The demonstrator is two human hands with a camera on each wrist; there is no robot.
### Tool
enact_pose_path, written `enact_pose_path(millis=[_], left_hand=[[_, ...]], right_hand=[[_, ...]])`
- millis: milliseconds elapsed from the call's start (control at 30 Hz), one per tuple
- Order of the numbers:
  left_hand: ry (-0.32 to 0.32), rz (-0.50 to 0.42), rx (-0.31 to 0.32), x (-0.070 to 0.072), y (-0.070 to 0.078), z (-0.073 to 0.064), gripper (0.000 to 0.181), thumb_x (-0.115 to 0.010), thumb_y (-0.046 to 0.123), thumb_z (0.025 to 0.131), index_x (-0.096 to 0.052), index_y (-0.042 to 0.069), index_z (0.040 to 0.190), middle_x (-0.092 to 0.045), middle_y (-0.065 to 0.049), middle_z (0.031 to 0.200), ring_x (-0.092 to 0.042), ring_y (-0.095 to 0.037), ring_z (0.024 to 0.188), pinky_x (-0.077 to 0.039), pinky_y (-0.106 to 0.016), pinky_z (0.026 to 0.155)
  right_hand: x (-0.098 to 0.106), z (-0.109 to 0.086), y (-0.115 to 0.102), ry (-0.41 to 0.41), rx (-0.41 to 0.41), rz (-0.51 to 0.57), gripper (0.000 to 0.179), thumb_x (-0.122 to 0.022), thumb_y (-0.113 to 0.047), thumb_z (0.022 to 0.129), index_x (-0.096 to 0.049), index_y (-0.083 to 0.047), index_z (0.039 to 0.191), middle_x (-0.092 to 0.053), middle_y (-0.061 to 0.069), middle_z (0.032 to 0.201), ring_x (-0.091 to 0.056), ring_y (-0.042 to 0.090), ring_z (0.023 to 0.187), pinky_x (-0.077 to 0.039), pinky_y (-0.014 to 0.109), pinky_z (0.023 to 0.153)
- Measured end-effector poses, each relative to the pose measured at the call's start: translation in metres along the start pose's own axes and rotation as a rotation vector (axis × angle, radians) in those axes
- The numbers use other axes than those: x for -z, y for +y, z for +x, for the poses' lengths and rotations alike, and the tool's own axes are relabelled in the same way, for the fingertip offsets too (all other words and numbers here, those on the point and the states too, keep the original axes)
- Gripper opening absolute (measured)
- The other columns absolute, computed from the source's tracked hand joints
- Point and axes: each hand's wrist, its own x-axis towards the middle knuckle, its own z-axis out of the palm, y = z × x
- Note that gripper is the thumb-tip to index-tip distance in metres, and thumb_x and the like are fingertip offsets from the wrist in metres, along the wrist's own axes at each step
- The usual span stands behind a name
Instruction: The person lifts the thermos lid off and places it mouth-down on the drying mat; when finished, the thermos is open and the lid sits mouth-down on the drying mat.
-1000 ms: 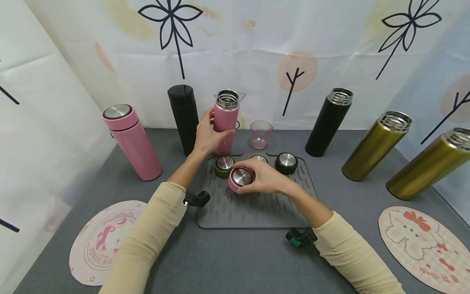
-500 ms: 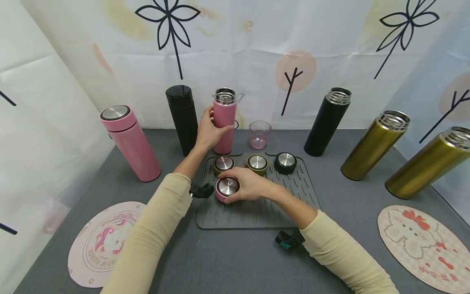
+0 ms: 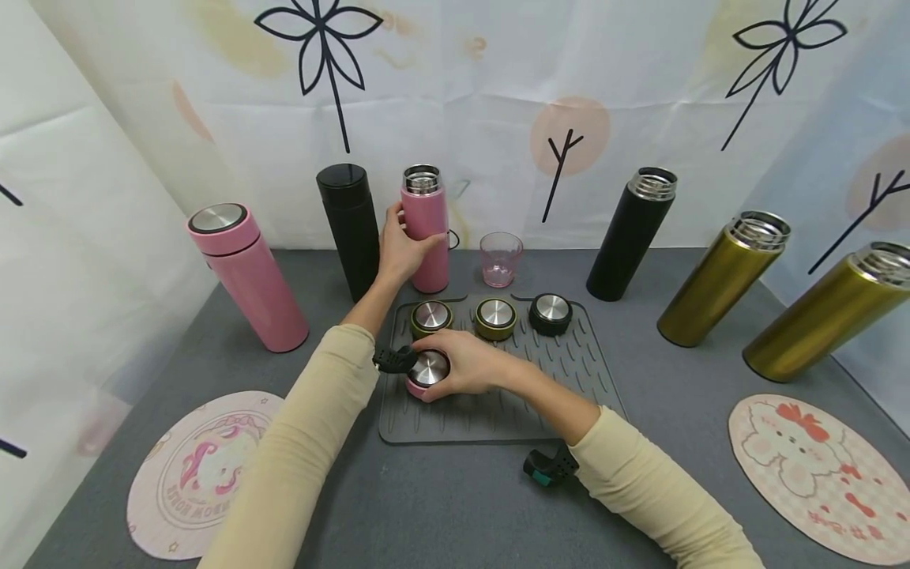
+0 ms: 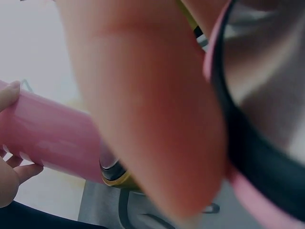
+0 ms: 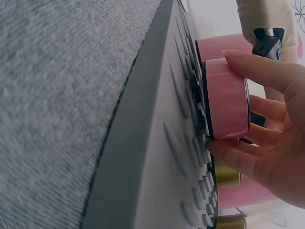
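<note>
One pink lid [image 3: 430, 368], shifted left, pinched by right grip [image 3: 467, 363]; left grip [image 3: 401, 250] around bottle [image 3: 426, 215]

upright open pink bottle [image 3: 425, 216], steel-topped pink lid [image 3: 430, 368]

Gray table [image 3: 426, 506], ridged mat [image 3: 483, 419], bottles [image 3: 721, 280], pink glass [image 3: 500, 261], round placemats [image 3: 817, 474]

head — above, facing forward-down, wide | wrists — close, rolled sideways | head, right wrist share pink lid [image 5: 227, 99]
</note>
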Motion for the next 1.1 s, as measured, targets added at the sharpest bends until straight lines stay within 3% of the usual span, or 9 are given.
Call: enact_pose_path(millis=[333,800,1100], left_hand=[[0.009,0.013,-0.001,-0.0015,-0.0005,0.0019,0.082,-0.081,0.023,0.077,-0.033,0.010,0.143,-0.050,-0.013,0.127,-0.055,-0.025,0.109,-0.047,-0.040,0.089],[-0.044,0.024,0.009,0.0049,-0.0042,0.0006,0.083,-0.080,0.028,0.078,-0.034,0.011,0.144,-0.047,-0.012,0.131,-0.050,-0.025,0.115,-0.044,-0.041,0.094],[-0.030,0.075,0.025,0.0067,0.0038,-0.0030,0.086,-0.079,0.030,0.078,-0.031,0.012,0.147,-0.048,-0.011,0.130,-0.051,-0.025,0.113,-0.045,-0.042,0.092]], right_hand=[[-0.0014,0.0025,-0.0031,-0.014,-0.028,-0.002,0.071,-0.081,-0.029,0.077,-0.051,0.000,0.134,-0.053,0.014,0.131,-0.048,0.025,0.121,-0.041,0.036,0.097],[-0.0029,0.0044,-0.0010,-0.018,-0.050,-0.019,0.065,-0.080,-0.031,0.078,-0.054,-0.007,0.133,-0.053,0.011,0.132,-0.049,0.023,0.120,-0.041,0.037,0.096],[-0.0011,0.0018,-0.0020,-0.038,-0.048,0.002,0.063,-0.079,-0.028,0.079,-0.054,-0.008,0.133,-0.052,0.011,0.132,-0.048,0.024,0.120,-0.041,0.038,0.096]])
